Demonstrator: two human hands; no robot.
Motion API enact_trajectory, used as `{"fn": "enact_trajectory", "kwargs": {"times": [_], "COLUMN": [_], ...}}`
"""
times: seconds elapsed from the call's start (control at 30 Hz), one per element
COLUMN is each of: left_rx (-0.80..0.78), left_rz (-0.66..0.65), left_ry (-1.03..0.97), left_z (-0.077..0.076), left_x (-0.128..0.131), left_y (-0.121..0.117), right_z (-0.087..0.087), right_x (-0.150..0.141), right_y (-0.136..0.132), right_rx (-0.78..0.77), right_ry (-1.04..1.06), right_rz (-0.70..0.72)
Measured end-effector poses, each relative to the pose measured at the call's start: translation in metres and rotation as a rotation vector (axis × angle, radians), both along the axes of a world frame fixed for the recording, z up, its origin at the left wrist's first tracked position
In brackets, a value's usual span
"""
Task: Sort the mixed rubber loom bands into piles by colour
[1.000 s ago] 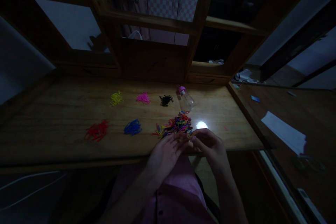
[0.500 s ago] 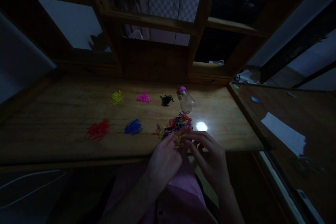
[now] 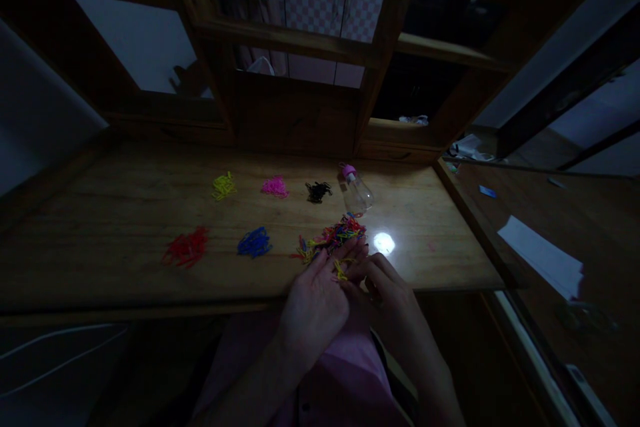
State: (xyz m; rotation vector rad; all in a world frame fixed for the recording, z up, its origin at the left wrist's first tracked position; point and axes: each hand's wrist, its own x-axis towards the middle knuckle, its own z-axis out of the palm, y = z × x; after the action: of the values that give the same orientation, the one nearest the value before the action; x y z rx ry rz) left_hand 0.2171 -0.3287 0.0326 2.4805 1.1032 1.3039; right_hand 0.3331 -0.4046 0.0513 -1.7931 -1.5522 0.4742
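My left hand (image 3: pixel 316 307) is turned palm up and cupped, at the table's front edge. A few thin yellow loop-shaped pieces (image 3: pixel 341 269) lie across its palm and fingers. Over them my right hand (image 3: pixel 387 290) is bent, its thumb and fingertips drawn together beside the left fingers; what they pinch is too small and dark to make out. Just beyond the left fingertips lies a mixed heap of coloured loop-shaped pieces (image 3: pixel 340 232), partly hidden by that hand.
Separate piles lie on the wooden table (image 3: pixel 125 213): red (image 3: pixel 186 247), blue (image 3: pixel 254 242), yellow (image 3: pixel 223 185), pink (image 3: pixel 275 187) and black (image 3: pixel 318 191). A clear bulb-shaped bottle with a pink cap (image 3: pixel 357 190) lies behind the heap. Wooden shelving (image 3: pixel 295 113) rises at the back.
My right fingers have curled and drawn in closer to my left fingers. The yellow pieces show more openly in my left palm. The piles have not moved.
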Motion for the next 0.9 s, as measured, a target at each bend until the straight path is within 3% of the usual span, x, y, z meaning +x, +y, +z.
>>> {"fn": "enact_trajectory", "kwargs": {"times": [0.03, 0.13, 0.17, 0.2, 0.27, 0.37, 0.5, 0.63, 0.9], "left_rx": [0.359, 1.639, 1.955, 2.191, 2.556, 2.757, 2.912, 2.910, 2.866], "left_rz": [0.206, 0.838, 0.937, 0.943, 0.972, 0.986, 0.994, 0.967, 0.934], "left_ry": [0.288, 1.385, 1.647, 1.817, 2.023, 2.026, 2.010, 2.021, 2.108], "left_z": [-0.001, -0.004, -0.004, -0.004, -0.004, -0.003, -0.005, -0.006, 0.011], "left_x": [0.000, 0.000, 0.000, 0.000, 0.001, 0.002, 0.002, -0.001, -0.021], "left_y": [0.001, 0.002, 0.002, 0.002, 0.001, -0.001, -0.002, -0.003, -0.004], "right_z": [0.001, 0.004, 0.005, 0.007, 0.009, 0.012, 0.012, 0.012, 0.018], "right_x": [0.000, 0.000, 0.000, 0.000, 0.000, 0.001, 0.000, -0.003, 0.001], "right_y": [0.000, 0.001, 0.001, 0.001, 0.001, 0.000, 0.001, 0.005, 0.005], "right_rx": [-0.007, -0.016, -0.014, -0.011, -0.013, -0.017, 0.015, 0.054, 0.095], "right_ry": [0.017, 0.075, 0.090, 0.104, 0.121, 0.127, 0.110, 0.087, 0.154], "right_rz": [0.013, 0.044, 0.051, 0.056, 0.065, 0.074, 0.051, 0.011, -0.031]}}
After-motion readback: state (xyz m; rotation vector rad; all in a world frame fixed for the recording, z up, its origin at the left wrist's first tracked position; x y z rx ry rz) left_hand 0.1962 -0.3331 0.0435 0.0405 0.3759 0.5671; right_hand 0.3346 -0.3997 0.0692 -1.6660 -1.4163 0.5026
